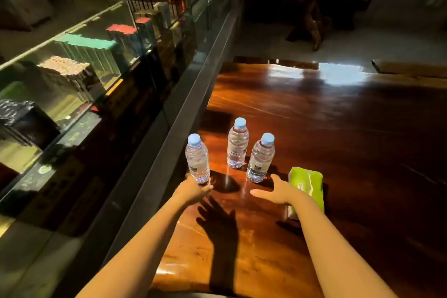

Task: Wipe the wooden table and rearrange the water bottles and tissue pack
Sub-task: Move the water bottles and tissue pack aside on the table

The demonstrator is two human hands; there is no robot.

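Shiny wooden table, three bottles, two reaching hands.
Left hand and right hand are spread, holding nothing; grab each bottle low so it stays standing.

Dim room; window glare streaks my glossy table, hard shadows fall beneath my arms, and edges bow.

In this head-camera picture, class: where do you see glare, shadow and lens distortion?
Head view: white glare on the far wooden table; hand shadows fall below the left hand and the right hand; the glass cabinet bows with wide-angle distortion.
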